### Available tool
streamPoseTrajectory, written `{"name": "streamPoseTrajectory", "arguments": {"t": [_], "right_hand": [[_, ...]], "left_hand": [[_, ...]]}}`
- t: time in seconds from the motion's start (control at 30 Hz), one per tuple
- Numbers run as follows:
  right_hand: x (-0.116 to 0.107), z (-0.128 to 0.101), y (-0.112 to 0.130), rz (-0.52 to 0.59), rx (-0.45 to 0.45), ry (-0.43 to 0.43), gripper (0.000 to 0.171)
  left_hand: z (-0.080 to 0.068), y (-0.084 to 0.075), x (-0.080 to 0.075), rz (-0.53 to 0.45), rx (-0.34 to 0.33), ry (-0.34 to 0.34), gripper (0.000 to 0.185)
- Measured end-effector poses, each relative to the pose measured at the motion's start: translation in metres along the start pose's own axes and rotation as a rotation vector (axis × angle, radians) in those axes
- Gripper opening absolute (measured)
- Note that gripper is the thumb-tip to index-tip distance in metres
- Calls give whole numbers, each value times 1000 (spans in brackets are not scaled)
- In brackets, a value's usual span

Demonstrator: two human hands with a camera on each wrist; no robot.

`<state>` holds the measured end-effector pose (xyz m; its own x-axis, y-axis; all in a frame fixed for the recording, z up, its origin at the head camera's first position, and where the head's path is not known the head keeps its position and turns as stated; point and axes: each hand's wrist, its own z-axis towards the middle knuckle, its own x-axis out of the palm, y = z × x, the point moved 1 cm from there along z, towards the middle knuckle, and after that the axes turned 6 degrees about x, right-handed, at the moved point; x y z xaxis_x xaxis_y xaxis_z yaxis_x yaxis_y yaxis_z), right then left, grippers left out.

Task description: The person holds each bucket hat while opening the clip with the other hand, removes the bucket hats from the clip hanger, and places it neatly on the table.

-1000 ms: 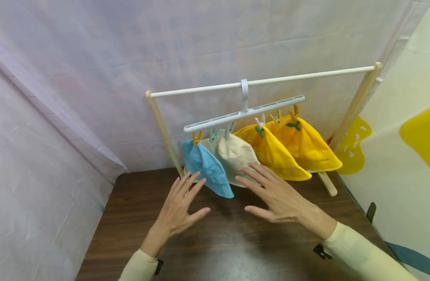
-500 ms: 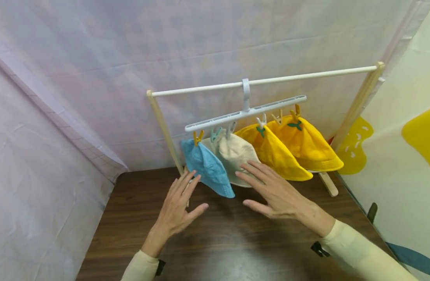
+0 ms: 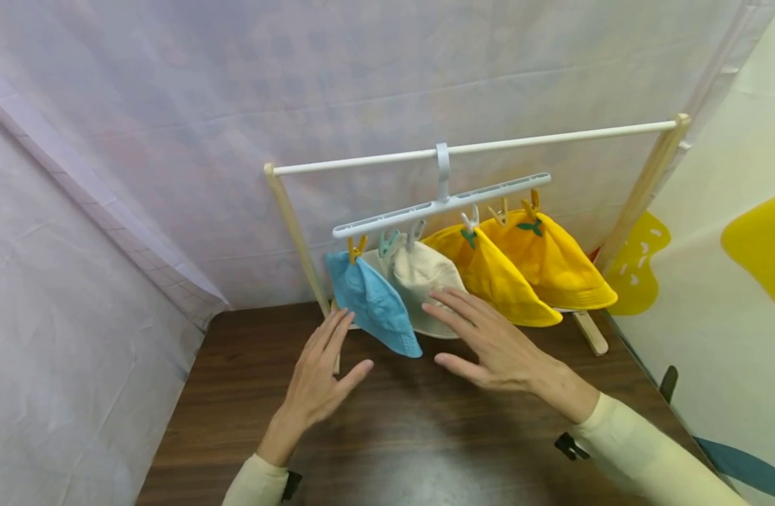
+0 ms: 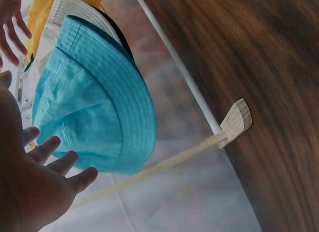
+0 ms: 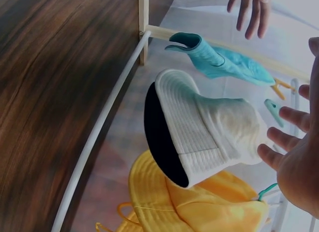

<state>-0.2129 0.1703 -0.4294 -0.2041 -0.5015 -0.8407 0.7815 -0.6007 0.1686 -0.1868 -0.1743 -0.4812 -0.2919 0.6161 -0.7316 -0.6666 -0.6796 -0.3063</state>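
My left hand [image 3: 317, 379] hovers with fingers extended in front of the light blue bucket hat [image 3: 374, 302]. To its right, my right hand [image 3: 495, 344] is held with fingers spread, overlapping the cream bucket hat [image 3: 425, 277] in the head view. Neither hand holds anything. Two yellow hats, a front one [image 3: 507, 277] and a rear one [image 3: 551, 260] with green leaf tabs, hang to the right. Clothespins, such as an orange one [image 3: 356, 249] on the blue hat, fasten the hats beneath a pale hanger [image 3: 443, 204]. In the right wrist view, the cream hat [image 5: 214, 127] shows a dark lining.
The hanger hooks over the white rail [image 3: 551, 140] of a wooden-ended rack, whose right foot [image 3: 591, 333] stands on the dark wood table [image 3: 387, 450]. A pale curtain [image 3: 172, 140] hangs behind and a white panel with yellow shapes [image 3: 760, 246] stands at the right.
Both hands have shifted slightly; the left fingers have drawn back a little from the blue hat and closed together. The hats and hanger stay where they were.
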Motion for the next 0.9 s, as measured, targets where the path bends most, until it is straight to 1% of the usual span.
{"name": "streamPoseTrajectory", "arguments": {"t": [0.1, 0.27, 0.57, 0.9], "right_hand": [[-1, 2, 1, 18, 4, -7, 81], [-1, 6, 0, 38, 14, -15, 82], [-1, 11, 1, 89, 33, -31, 80], [-2, 21, 5, 159, 100, -8, 79]], "left_hand": [[1, 0, 1, -4, -15, -6, 88], [3, 0, 4, -24, -60, -5, 85], [7, 0, 7, -83, -164, -4, 81], [13, 0, 10, -147, -263, -12, 79]]}}
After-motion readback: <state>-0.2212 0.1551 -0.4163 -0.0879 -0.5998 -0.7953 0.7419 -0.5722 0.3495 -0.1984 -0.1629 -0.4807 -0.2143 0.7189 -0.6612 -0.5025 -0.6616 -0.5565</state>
